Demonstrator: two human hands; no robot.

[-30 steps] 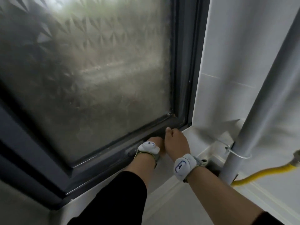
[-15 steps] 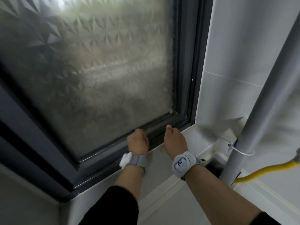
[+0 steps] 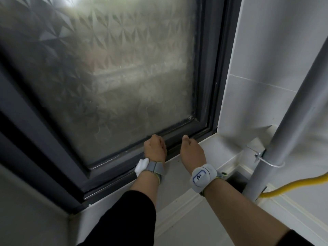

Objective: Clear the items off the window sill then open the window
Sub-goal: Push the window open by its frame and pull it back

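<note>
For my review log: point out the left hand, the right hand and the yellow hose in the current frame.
left hand (image 3: 154, 148), head view, back of the closed fist.
right hand (image 3: 192, 151), head view, back of the hand.
yellow hose (image 3: 294, 184), head view, middle of its visible run.

Window (image 3: 110, 82) — dark grey frame, patterned frosted glass, sash seated in its frame at the lower right corner. Window sill (image 3: 179, 176) — pale grey, runs directly beneath the frame's bottom rail.
</note>
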